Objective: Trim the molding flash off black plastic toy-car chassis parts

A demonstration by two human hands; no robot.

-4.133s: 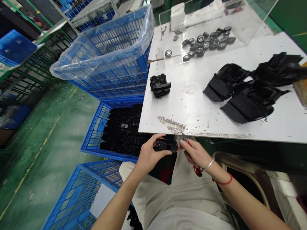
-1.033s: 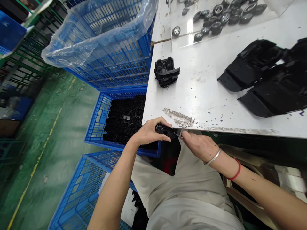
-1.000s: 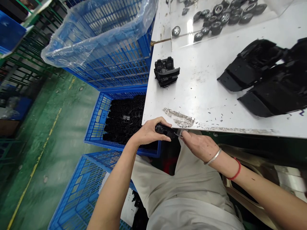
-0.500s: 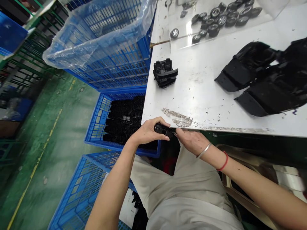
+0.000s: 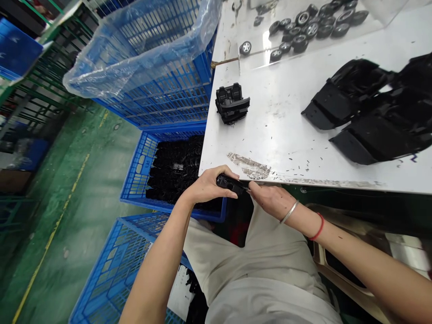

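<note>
Black molded plastic part, in the head view, is just off the near edge of the white surface, pinched between the left hand's thumb and fingers. Right hand is curled at the part's end, pinching a mostly hidden metal-tipped tool. Black toy-car seat interior sits on the surface, toy wheels farther back.

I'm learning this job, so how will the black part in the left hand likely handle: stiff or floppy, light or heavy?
The black part is probably stiff: no bend shows where the left hand pinches it. It seems light, being small enough for one hand's grip. Its faint shine suggests it may be slightly slippery.
</note>
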